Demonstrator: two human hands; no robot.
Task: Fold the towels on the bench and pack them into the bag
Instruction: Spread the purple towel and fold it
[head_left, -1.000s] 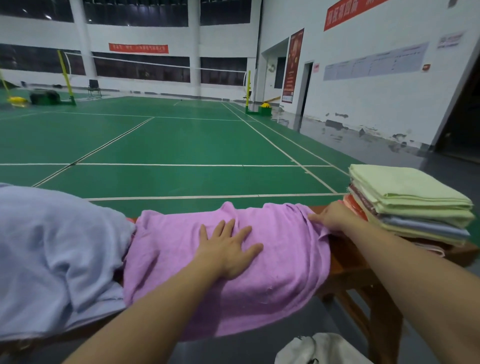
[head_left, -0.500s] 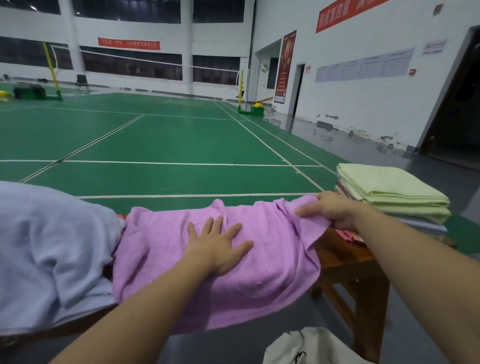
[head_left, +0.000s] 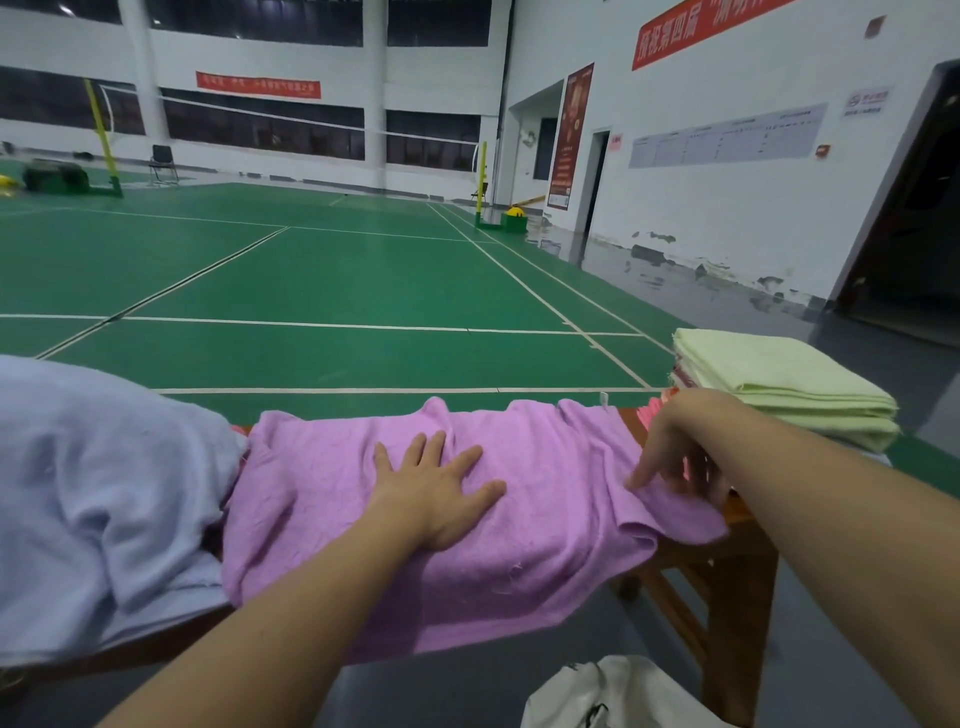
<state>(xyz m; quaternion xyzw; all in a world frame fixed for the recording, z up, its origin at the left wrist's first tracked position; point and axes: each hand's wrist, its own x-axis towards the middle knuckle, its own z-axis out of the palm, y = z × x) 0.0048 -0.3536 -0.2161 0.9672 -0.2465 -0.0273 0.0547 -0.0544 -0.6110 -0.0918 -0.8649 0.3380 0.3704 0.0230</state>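
The left hand (head_left: 431, 493) presses flat, fingers spread, on the pink towel (head_left: 519, 519) draped over the bench (head_left: 737, 525). The right hand (head_left: 675, 447) pinches its right edge, I judge. Next: fold this edge leftward.

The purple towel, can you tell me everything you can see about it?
The purple towel is soft, fuzzy-looking cloth, lilac-pink, spread unfolded across the wooden bench. Its near edge hangs down over the front and it is wrinkled, with a fold bunched at its right end. The left hand lies flat on its middle with fingers spread. The right hand touches its right end with fingers pointing down; the motion blur hides whether it pinches. On the left it meets a pale blue towel.
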